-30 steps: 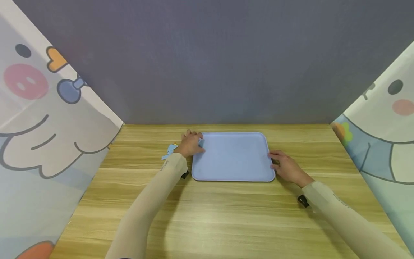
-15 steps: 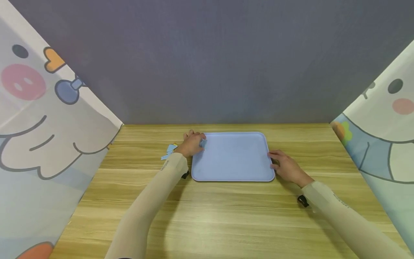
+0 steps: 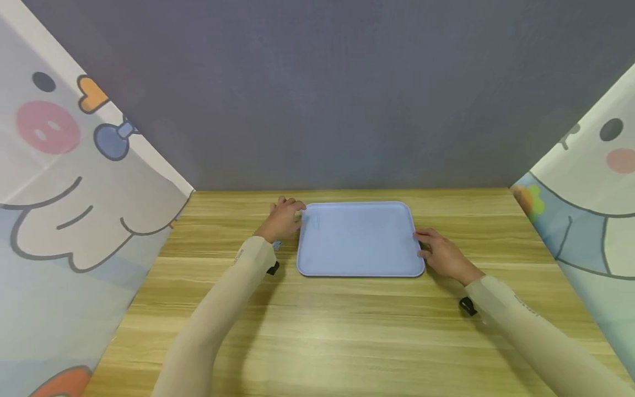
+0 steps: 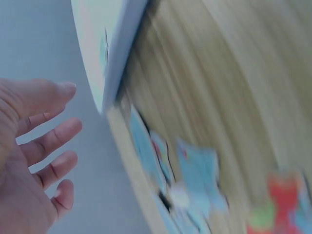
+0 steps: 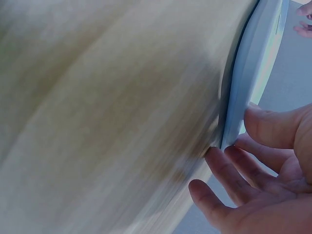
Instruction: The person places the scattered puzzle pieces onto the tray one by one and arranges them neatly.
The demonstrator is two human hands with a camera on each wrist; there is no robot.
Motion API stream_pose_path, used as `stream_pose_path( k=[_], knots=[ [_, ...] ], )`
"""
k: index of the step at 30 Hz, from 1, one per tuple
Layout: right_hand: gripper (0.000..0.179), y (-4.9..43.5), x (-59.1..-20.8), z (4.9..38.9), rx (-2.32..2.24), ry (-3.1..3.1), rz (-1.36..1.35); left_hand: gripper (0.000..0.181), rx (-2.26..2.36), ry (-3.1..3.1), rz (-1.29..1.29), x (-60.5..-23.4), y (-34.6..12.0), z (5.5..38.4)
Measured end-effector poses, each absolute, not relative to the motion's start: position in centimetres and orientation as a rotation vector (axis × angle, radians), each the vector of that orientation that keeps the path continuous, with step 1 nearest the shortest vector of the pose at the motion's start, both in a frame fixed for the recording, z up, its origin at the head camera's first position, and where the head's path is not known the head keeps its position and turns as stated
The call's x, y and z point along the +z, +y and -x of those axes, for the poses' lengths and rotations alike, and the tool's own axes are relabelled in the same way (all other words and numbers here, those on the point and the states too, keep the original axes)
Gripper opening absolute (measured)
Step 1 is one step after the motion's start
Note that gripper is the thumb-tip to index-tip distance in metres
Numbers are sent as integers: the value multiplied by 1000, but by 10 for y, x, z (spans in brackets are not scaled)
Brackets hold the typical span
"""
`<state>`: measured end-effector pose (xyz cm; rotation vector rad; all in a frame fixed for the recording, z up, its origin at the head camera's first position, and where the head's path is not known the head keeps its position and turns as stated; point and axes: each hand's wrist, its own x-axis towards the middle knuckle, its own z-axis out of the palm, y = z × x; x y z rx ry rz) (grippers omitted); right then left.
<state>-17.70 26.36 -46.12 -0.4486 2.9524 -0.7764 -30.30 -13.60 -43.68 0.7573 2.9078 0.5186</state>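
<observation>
A pale blue rectangular tray lies on the wooden table. Near its upper left corner sits a flat light-blue puzzle piece, faint against the tray. My left hand is just off the tray's left edge, fingers loosely spread and holding nothing, as the left wrist view shows. Several flat printed puzzle pieces lie on the table below that hand; in the head view the arm mostly covers them. At the tray's right side my right hand holds the rim, thumb on it and fingertips against its outer side.
Bare wood table stretches in front of the tray. A grey wall rises behind it. Cartoon-printed panels flank the table left and right. A red and green printed piece is blurred at the left wrist view's lower right.
My left hand has let go of the light-blue puzzle piece inside the tray and moved left, off the edge. The right hand stays at the rim.
</observation>
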Motion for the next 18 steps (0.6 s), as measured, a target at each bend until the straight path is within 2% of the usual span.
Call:
stream_pose_path(
  k=[18],
  knots=[
    [47, 266, -466, 177, -829, 2952, 464, 47, 484, 2950, -743, -449, -203, 270]
  ],
)
